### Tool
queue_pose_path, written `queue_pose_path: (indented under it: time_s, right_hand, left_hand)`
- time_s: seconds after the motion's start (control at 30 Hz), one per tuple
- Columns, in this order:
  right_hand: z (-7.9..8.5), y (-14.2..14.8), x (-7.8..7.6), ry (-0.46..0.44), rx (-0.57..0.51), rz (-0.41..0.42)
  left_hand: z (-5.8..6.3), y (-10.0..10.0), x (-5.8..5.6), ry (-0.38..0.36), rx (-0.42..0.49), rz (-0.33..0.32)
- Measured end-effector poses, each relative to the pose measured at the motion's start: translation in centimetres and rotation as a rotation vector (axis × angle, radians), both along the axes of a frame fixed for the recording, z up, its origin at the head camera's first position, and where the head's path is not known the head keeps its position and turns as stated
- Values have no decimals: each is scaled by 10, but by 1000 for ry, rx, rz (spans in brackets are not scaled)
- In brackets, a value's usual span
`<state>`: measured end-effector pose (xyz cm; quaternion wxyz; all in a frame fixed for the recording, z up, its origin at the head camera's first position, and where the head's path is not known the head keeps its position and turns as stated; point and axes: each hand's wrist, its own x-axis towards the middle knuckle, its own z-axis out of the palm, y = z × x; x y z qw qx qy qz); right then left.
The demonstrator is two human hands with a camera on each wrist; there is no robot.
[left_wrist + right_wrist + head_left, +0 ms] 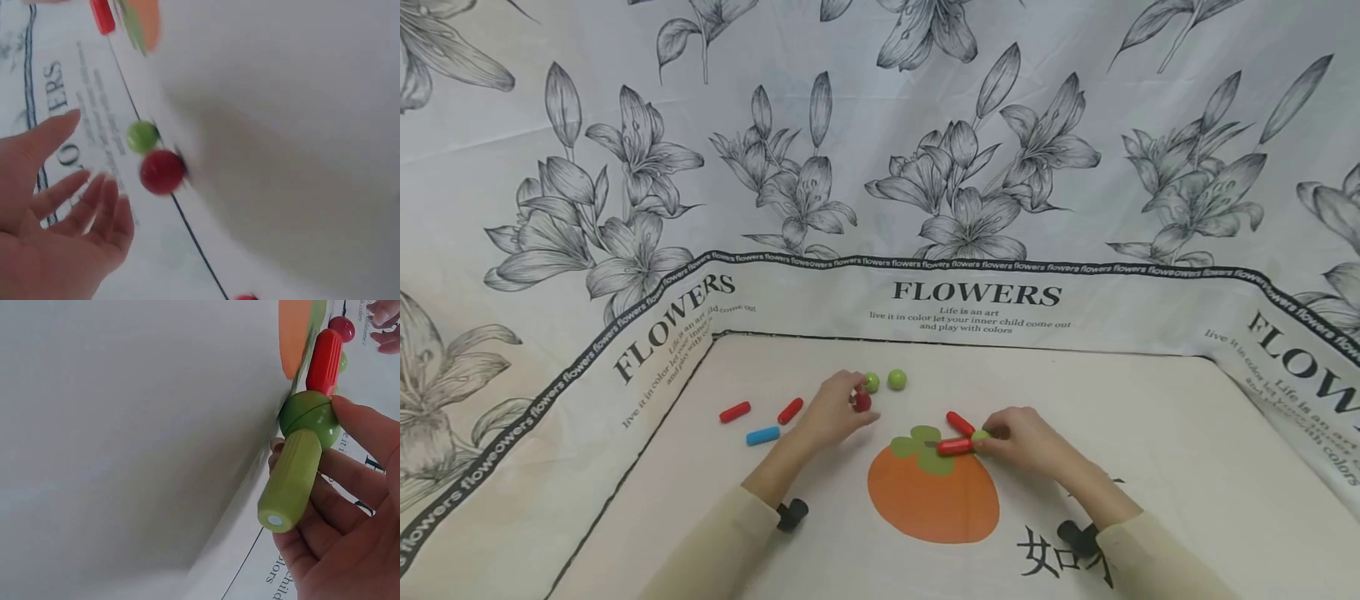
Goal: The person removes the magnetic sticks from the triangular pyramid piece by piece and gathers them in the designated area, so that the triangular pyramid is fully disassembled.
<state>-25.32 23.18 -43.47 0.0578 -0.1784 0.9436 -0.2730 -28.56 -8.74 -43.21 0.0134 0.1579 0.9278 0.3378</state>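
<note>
Lying near red ball [862,402], two green balls [897,380]

Head view now: bare R hand [1021,437] hides light-green ridged rod [289,481], pt of glossy green ball [980,436] too! L wrist view: round red piece [246,297], cut by btm edge, ID unclear.

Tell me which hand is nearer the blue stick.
Left: the left hand is just right of the blue stick; the right hand is farther right, holding a green ball.
</note>
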Motion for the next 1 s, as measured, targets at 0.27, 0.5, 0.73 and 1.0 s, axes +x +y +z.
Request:
queue_pose_path:
  time_s: [0.27, 0.5, 0.73, 1.0]
  right_hand:
    - [2, 10, -1, -23, -36, 41]
    - [0, 11, -2, -23, -46, 29]
    - [1, 11, -3, -27, -40, 22]
    - [3, 7, -2, -33, -49, 41]
  left_hand:
    - [-4, 53, 10, -108, -23, -289]
    - [-20, 86, 2, -216, 12, -321]
    - [-22, 93, -4, -220, 15, -341]
    - [-20, 92, -4, -253, 15, -321]
